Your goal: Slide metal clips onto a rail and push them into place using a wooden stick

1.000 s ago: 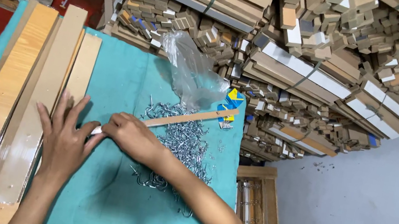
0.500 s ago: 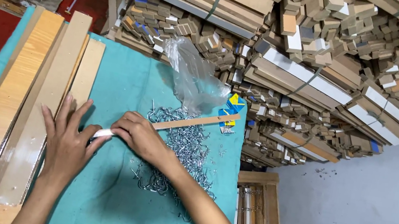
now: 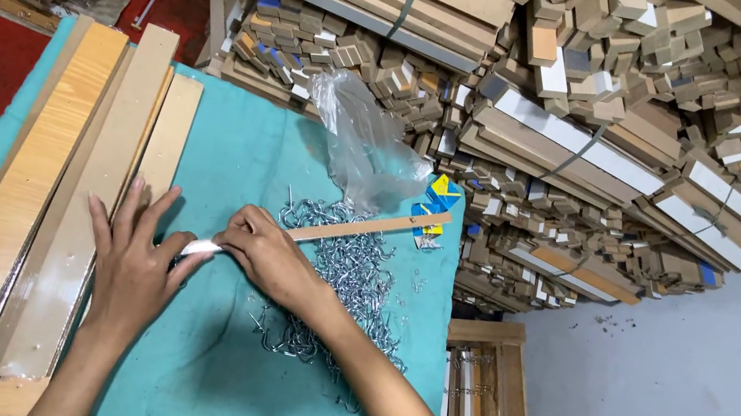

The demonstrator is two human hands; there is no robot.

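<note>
The right hand [image 3: 266, 256] pinches the near end of a thin wooden strip [image 3: 367, 228], fingers curled around it. The left hand [image 3: 132, 263] lies flat with fingers spread on the teal cloth [image 3: 198, 381], its thumb touching the pale tip of the strip just beside the right hand's fingers. The strip runs long and narrow from the hands toward the far right corner of the table, rising slantwise away from the person, its far end pointing at a small blue and yellow packet [image 3: 438, 200] near the right edge.

Under the strip's middle lies a loose heap of shiny metal hooks [image 3: 343, 279], spilling toward the near right edge of the cloth. Beyond the heap, toward the far edge, a crumpled clear plastic bag [image 3: 367, 141] stands slumped; whether anything is inside I cannot tell.

Along the left edge, long wooden boards [image 3: 89, 189] lie side by side, lengthwise from near to far. Past the far edge, stacked wood offcuts [image 3: 611, 108] pile high.
</note>
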